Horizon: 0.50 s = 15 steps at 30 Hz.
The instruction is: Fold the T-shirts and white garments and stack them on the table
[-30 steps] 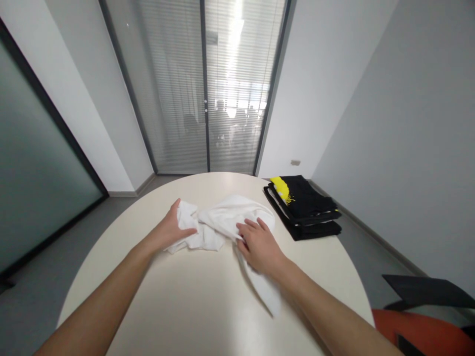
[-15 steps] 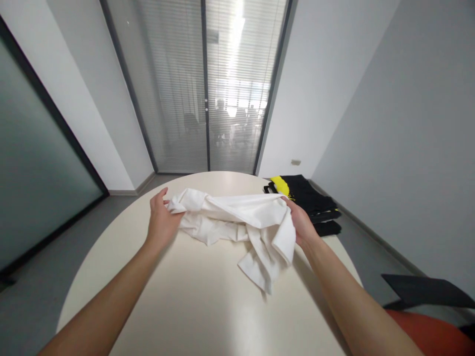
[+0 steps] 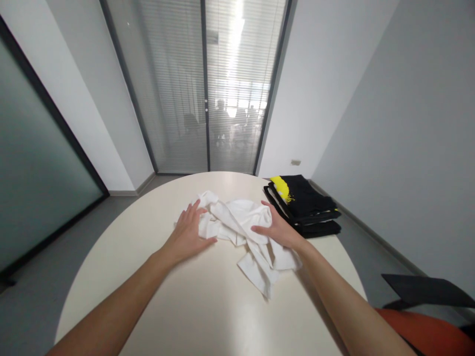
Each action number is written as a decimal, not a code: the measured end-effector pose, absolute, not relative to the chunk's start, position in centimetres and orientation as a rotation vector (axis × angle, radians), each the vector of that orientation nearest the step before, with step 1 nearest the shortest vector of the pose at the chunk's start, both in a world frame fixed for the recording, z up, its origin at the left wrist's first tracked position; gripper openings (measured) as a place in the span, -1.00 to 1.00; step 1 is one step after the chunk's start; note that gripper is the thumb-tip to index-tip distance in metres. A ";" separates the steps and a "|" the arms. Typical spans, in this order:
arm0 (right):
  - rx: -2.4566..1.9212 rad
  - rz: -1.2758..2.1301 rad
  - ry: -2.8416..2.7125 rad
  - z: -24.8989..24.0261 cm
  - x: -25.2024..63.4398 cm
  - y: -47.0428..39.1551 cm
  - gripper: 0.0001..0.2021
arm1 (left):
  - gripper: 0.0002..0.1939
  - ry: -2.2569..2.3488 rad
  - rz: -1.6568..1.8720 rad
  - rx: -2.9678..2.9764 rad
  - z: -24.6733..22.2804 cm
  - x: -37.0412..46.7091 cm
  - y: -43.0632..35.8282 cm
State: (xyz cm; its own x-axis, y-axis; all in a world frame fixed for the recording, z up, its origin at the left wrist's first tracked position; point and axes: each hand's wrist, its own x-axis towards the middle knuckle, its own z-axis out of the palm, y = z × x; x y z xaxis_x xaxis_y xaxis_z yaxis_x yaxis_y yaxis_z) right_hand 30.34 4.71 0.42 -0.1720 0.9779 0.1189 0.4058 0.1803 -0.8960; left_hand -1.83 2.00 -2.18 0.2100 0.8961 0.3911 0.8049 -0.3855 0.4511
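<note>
A crumpled white cloth (image 3: 237, 217), perhaps a garment, lies bunched on the round table, with one loose flap trailing toward me. At its left end is my left hand (image 3: 189, 230), fingers spread and thumb stretched out, touching the fabric. My right hand (image 3: 280, 226) rests against the right side of the bundle. Its thumb lies over the cloth, apart from the forefinger; the other fingers are partly hidden. Neither hand is closed round the fabric.
A stack of folded black garments (image 3: 308, 198), the top one with a yellow print, sits at the table's right edge. The pale round tabletop (image 3: 208, 306) extends toward me. An orange and black chair (image 3: 426, 326) stands at the lower right. Glass partitions with blinds (image 3: 178, 99) lie beyond.
Both hands have moved inward and loosened from the cloth's ends. The cloth, stretched between them before, has dropped into a shorter, crumpled heap. The black stack is now more visible.
</note>
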 end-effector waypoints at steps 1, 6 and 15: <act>-1.358 0.946 -1.698 0.3 30.3 4.7 -0.11 | -0.18 1.628 0.856 2.392 -2.5 -1.9 2.1; -1.394 1.339 -1.570 1.5 30.7 4.2 -0.58 | -0.60 1.712 0.879 2.473 -1.9 -3.5 3.1; -1.320 1.407 -1.507 1.1 31.5 4.8 -0.60 | -0.68 2.163 1.084 1.762 0.8 -6.9 3.5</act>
State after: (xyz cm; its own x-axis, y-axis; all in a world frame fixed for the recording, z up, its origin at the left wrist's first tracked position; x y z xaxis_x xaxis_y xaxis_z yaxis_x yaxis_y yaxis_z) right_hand 31.52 4.83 1.09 -0.2547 0.9546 -0.1546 0.2200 -0.0984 -0.9705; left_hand -6.89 3.54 0.79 -0.2997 0.8998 0.3169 0.7923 0.0497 0.6081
